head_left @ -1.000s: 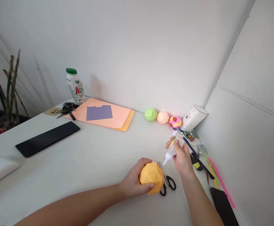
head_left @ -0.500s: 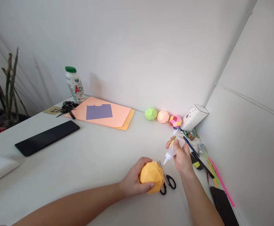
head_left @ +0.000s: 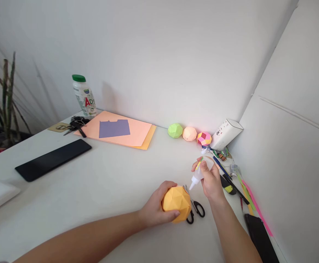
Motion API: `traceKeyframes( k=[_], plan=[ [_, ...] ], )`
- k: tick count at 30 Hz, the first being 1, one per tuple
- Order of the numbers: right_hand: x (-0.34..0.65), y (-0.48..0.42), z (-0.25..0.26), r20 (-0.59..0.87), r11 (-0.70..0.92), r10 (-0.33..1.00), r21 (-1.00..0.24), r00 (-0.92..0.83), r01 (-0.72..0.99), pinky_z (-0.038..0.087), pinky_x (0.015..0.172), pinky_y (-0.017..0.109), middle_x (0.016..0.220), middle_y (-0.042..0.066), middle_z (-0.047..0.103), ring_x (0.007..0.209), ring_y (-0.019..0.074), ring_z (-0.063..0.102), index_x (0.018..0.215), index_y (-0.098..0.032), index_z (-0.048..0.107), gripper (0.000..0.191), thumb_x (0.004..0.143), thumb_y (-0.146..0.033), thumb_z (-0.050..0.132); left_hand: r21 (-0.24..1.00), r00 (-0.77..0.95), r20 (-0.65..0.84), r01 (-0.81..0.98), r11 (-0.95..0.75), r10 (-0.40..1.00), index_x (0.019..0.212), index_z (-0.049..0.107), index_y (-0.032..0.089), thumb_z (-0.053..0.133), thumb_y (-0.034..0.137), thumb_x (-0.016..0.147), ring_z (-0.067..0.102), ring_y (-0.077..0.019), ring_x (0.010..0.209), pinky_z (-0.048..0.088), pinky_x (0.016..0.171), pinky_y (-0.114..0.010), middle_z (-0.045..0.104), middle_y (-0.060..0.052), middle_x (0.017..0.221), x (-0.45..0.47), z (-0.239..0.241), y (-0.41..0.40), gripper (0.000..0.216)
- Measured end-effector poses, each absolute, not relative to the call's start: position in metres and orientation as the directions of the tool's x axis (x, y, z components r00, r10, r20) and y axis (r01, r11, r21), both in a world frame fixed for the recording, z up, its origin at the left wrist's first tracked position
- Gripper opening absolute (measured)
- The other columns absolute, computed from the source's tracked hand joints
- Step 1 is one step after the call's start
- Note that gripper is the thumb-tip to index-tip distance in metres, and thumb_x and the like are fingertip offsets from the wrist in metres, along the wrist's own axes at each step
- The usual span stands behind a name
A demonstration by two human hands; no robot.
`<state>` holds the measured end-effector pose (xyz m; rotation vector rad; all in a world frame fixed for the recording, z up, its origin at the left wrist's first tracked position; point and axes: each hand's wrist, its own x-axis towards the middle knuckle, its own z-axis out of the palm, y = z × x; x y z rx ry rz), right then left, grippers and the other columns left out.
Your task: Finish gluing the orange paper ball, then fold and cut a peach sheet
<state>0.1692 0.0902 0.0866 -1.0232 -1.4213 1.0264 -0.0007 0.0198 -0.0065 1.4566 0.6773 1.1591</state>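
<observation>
An orange faceted paper ball [head_left: 177, 202] is held in my left hand [head_left: 156, 206], with the thumb across its front and the fingers over its top. My right hand [head_left: 210, 179] is closed around a clear glue bottle [head_left: 199, 174] with a white nozzle. The nozzle points down and left, just above and to the right of the ball; I cannot tell whether it touches. Black-handled scissors [head_left: 198, 209] lie on the table right of the ball, partly hidden by it.
Along the wall stand a green paper ball [head_left: 175, 130], a peach one [head_left: 189, 134], a multicoloured one [head_left: 204, 138] and a white box [head_left: 226, 134]. Pens [head_left: 236, 189], paper strips and a phone [head_left: 260, 237] line the right edge. Coloured paper sheets [head_left: 137, 133] lie further left.
The view has shifted slightly. My right hand and the glue bottle have moved a little up and left in the picture. Both holds are unchanged.
</observation>
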Motion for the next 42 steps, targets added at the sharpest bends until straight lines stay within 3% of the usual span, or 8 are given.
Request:
traceKeyframes(
  k=[14,42],
  plan=[
    [0.1631,0.0876,0.0846,0.241,0.245,0.962,-0.969,-0.126,0.018,0.035,0.048,0.025,0.062,-0.002,0.060,0.053,0.0136,0.047,0.089,-0.022,0.053,0.030,0.084,-0.051,0.059,0.952,0.350,0.298,-0.171,-0.252,0.888,0.118,0.039,0.022,0.067,0.041,0.071,0.057,-0.0239,0.097,0.050,0.081,-0.039,0.053,-0.009,0.113,-0.0024,-0.0055,0.0189,0.058],
    [0.1605,0.0883,0.0774,0.283,0.286,0.951,-0.958,-0.126,0.008,0.039,0.054,0.024,0.061,-0.002,0.062,0.060,0.0132,0.052,0.088,-0.022,0.056,0.022,0.087,-0.044,0.060,0.951,0.340,0.305,-0.166,-0.262,0.889,0.121,0.040,0.023,0.069,0.037,0.070,0.055,-0.0249,0.099,0.049,0.084,-0.042,0.050,-0.009,0.115,-0.0029,-0.0129,0.0206,0.060]
  ],
)
